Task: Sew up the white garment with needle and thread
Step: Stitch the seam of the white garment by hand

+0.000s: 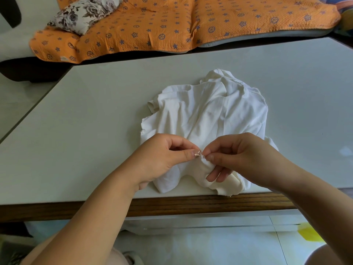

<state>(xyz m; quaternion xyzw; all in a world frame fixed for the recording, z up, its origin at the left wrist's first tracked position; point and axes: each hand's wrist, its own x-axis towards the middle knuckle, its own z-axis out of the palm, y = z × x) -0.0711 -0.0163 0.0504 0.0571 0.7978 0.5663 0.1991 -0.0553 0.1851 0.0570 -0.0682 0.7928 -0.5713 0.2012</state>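
A crumpled white garment (208, 115) lies on the pale table (95, 121) near its front edge. My left hand (164, 155) pinches a thin metal needle (197, 154) between thumb and forefinger, its tip at a raised fold of the cloth. My right hand (235, 153) pinches that fold of the garment right beside the needle, with the lower fingers tucked under the fabric. The two hands almost touch. No thread can be made out.
The table has a brown wooden front edge (191, 205). Behind it stands a sofa with an orange patterned cover (172, 23) and a floral pillow (84, 14). A tiled floor shows below, with a yellow object (309, 232) at the lower right.
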